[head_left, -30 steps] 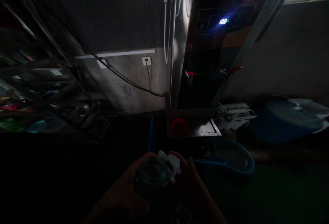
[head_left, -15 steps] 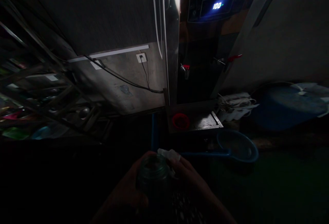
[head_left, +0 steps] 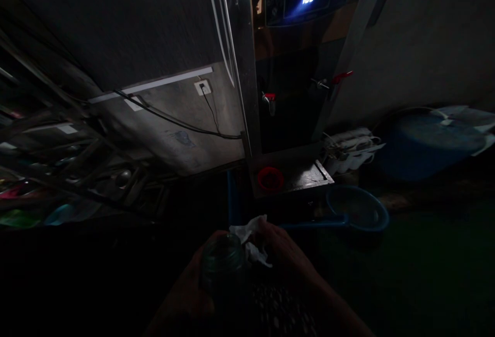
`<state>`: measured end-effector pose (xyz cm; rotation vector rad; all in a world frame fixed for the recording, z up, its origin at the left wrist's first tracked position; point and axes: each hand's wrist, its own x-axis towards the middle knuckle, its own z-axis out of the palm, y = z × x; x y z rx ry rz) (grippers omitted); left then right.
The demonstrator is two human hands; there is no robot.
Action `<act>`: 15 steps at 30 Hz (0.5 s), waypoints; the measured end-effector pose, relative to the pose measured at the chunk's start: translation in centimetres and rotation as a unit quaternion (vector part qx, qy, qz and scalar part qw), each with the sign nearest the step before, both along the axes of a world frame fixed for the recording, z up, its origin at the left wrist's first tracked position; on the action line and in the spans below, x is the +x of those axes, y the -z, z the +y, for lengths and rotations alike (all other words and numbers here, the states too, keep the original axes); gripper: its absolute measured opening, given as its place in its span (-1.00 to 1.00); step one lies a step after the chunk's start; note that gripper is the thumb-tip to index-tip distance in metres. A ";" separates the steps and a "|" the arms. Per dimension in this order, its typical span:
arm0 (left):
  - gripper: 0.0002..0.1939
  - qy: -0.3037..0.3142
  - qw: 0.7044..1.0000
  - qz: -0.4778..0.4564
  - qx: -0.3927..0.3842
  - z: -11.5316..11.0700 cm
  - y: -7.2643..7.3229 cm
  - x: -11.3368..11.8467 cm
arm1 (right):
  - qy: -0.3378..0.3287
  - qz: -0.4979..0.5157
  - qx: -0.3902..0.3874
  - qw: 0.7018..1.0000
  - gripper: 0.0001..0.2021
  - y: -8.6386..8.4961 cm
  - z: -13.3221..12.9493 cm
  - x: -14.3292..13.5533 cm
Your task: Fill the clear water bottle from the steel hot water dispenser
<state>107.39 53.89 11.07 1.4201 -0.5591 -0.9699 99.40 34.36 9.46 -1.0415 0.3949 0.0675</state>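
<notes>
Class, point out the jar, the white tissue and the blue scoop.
jar [head_left: 223,260], head view, on its dark glass side near the mouth.
white tissue [head_left: 249,239], head view, on its crumpled middle.
blue scoop [head_left: 358,212], head view, on its bowl.

1. Two bare hands, left hand [head_left: 189,290] and right hand [head_left: 282,254], show in deep shadow at the near edge.
2. No rings or watch can be made out.
3. Wrists appear uncovered; sleeves cannot be told.
</notes>
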 end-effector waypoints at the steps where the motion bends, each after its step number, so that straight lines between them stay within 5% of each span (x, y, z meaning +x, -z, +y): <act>1: -0.40 -0.003 1.000 0.009 0.003 0.1 0.3 0.0 | -0.009 0.000 0.004 1.000 -0.39 0.0 0.0 0.0; 6: -0.44 -0.019 0.998 -0.043 0.045 0.1 0.8 0.2 | -0.027 0.055 0.046 0.997 -0.52 0.2 0.5 0.2; 11: -0.55 -0.023 0.999 0.028 0.037 0.2 0.9 0.3 | -0.037 0.013 0.044 0.998 -0.75 1.1 0.6 0.2; 15: -0.50 -0.045 0.998 0.032 0.014 0.3 1.4 0.5 | -0.053 -0.027 0.111 0.992 -0.65 2.6 0.2 0.1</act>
